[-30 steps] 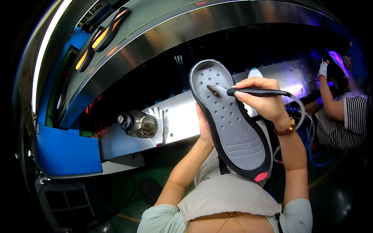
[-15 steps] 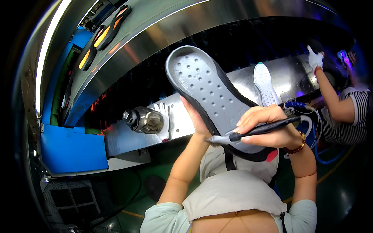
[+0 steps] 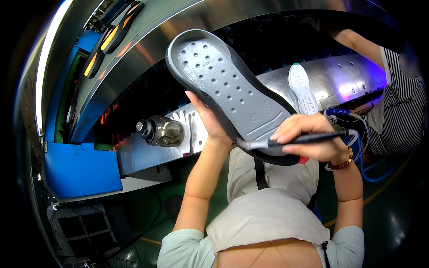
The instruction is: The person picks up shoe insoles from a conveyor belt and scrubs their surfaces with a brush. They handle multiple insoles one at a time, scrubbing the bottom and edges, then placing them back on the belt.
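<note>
A large grey shoe sole (image 3: 243, 98) with a black sidewall, a dimpled inner face and a red patch at its near end is tilted up in front of me. My left hand (image 3: 209, 120) is closed around its left edge, the fingers hidden beneath. Between the thumb and fingers of my right hand (image 3: 315, 134) is a black-handled glue brush (image 3: 308, 139), with a pale tube curving from its back end. The brush's bristles touch the sole's left rim near the lower end.
On the metal ledge (image 3: 199, 127) stand a dark clear bottle (image 3: 163, 131) and a white glove (image 3: 185, 129). A white sole (image 3: 301, 89) lies farther right. Orange-and-black soles (image 3: 117, 35) rest on the green belt. A blue box (image 3: 80, 169) is left; a co-worker in stripes (image 3: 393, 102) is right.
The sole and both my hands have shifted up and left in view. The brush tip has moved against the rim. The co-worker's arm now reaches farther across the machine.
</note>
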Available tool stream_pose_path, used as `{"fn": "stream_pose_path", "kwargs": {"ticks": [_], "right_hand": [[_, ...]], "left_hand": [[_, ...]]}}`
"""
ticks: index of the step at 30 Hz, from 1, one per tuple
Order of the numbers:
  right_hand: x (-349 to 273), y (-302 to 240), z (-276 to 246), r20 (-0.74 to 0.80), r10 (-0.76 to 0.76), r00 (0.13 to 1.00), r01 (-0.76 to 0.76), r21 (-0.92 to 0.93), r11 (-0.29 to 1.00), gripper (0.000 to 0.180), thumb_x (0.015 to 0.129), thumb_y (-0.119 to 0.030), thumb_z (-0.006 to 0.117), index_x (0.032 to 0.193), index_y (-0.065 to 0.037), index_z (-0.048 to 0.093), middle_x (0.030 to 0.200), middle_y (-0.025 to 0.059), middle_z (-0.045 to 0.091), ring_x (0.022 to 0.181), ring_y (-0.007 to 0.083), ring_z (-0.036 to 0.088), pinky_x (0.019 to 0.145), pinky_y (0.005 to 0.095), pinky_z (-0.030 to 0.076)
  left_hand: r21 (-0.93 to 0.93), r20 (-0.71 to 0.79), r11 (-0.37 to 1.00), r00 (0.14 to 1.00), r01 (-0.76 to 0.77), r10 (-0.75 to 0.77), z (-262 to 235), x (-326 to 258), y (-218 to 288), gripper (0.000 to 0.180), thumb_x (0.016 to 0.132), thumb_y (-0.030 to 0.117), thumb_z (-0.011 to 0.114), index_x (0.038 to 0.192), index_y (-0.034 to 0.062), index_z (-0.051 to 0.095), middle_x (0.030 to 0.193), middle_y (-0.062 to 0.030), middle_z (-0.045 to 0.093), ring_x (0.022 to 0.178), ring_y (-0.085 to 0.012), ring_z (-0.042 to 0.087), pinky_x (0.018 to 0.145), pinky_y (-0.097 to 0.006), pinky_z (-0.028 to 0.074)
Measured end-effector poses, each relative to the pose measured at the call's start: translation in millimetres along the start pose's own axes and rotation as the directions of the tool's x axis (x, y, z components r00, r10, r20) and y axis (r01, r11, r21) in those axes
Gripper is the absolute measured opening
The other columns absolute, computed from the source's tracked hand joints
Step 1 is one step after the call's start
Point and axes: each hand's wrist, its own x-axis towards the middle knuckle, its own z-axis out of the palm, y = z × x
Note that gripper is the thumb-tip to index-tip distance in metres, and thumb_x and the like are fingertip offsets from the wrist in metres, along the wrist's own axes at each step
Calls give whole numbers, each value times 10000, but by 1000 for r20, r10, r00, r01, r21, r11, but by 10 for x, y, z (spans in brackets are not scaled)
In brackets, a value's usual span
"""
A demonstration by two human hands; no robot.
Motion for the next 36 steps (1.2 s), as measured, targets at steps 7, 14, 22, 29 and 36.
{"fn": "stream_pose_path", "kwargs": {"ticks": [7,14,22,29,36], "right_hand": [[-123,58,-46,-133,95,987,-88,53,995,176,679,57,666,846,5,647,896,153,642,875,213,615,802,295,485],[-199,74,-125,-193,22,981,-3,98,995,201,679,94,648,861,10,645,906,139,634,853,205,622,769,280,505],[-261,149,-216,-60,26,998,-4,348,938,195,642,18,699,833,0,666,886,126,663,1023,212,523,914,332,403],[-192,198,48,-259,220,940,22,692,721,157,752,30,607,907,27,579,958,210,619,896,245,620,842,343,488],[-152,-63,383,-266,-103,959,101,-21,995,165,692,18,648,852,6,606,898,162,638,904,254,613,965,484,355]], "left_hand": [[20,-44,998,998,-52,53,-98,44,89,689,862,628,274,1315,120,376,1281,-55,460,1131,-239,464,975,-379,363],[-180,229,982,973,56,-14,-198,134,232,667,860,623,302,1302,135,406,1267,-43,477,1113,-227,480,963,-362,378],[-132,263,991,965,31,5,-87,232,412,612,884,574,310,1277,121,431,1247,-55,494,1089,-215,504,946,-365,397],[-319,515,948,840,6,168,223,-127,67,949,737,767,313,1344,37,316,1368,-115,353,1200,-248,392,1046,-381,269],[-334,248,942,966,15,73,-49,-245,-150,515,855,411,426,1170,9,497,1128,-147,561,1016,-266,543,903,-391,427]]}}
